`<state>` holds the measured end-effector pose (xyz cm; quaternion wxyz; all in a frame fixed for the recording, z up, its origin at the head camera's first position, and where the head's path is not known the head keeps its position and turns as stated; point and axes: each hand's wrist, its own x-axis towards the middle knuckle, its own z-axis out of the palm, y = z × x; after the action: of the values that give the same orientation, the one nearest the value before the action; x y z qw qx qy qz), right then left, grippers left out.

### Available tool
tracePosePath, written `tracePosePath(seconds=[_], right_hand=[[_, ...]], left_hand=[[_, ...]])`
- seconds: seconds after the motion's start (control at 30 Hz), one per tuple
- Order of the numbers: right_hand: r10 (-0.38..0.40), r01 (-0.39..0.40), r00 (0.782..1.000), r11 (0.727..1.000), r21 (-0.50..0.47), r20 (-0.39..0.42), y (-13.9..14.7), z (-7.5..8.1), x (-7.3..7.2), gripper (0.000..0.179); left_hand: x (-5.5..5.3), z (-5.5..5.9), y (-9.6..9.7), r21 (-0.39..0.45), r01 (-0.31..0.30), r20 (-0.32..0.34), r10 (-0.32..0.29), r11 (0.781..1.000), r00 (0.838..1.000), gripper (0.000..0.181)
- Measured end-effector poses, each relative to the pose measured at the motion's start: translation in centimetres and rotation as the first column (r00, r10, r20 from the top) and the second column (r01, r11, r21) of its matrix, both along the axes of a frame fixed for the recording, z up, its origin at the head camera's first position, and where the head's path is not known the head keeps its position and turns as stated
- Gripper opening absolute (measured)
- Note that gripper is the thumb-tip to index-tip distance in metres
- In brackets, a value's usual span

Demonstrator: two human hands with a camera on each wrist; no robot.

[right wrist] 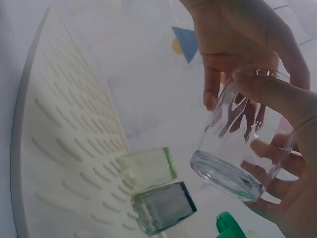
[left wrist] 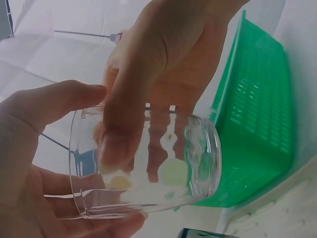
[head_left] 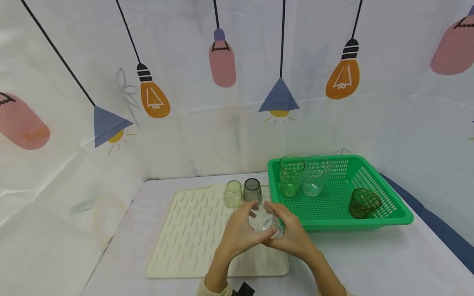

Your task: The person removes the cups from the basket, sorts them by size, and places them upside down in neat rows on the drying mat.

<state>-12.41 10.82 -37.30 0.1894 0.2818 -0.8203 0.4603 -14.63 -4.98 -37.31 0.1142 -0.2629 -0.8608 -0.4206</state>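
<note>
Both hands hold a clear drinking glass above the right part of a cream ridged drying mat. The left hand grips it from the left, the right hand from the right, thumbs on the near side. The glass is tilted, its thick base pointing down in the right wrist view. In the left wrist view, the thumb of the right hand lies along the glass wall. Just beyond the hands, a pale green glass and a dark grey glass stand side by side on the mat.
A green plastic basket sits right of the mat. Inside are a tall green glass, a tall clear glass and a short dark green glass. A white sheet printed with lamps hangs behind the table.
</note>
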Motion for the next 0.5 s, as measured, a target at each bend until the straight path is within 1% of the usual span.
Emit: tracePosePath(seconds=[0.1,0.2,0.33,0.37,0.43,0.5], right_hand=[[0.016,-0.016,1.000,1.000,0.010,0.015,0.2,0.0,0.1,0.070],[0.039,-0.040,0.997,0.999,0.007,0.061,0.5,-0.4,0.0,0.075],[0.075,-0.074,0.990,0.997,-0.019,0.122,1.4,-2.0,-0.6,0.079],[0.082,-0.080,0.988,0.997,-0.024,0.134,1.6,-2.4,-0.8,0.080],[0.090,-0.086,0.983,0.996,-0.035,0.161,2.1,-3.3,-1.2,0.082],[0.093,-0.085,0.977,0.995,-0.048,0.193,2.5,-3.8,-1.4,0.082]], left_hand=[[-0.1,-0.3,-0.1,0.064,0.024,0.055,-0.027,0.998,0.998,0.058],[-0.3,-0.6,-0.4,0.142,0.050,0.106,-0.065,0.989,0.992,0.056],[-0.5,-1.1,-1.0,0.249,0.067,0.164,-0.110,0.966,0.980,0.056],[-0.5,-1.2,-1.1,0.277,0.068,0.181,-0.122,0.958,0.976,0.055],[-0.7,-1.6,-1.4,0.352,0.078,0.222,-0.164,0.933,0.961,0.053],[-0.7,-2.0,-1.7,0.441,0.086,0.269,-0.223,0.893,0.937,0.050]])
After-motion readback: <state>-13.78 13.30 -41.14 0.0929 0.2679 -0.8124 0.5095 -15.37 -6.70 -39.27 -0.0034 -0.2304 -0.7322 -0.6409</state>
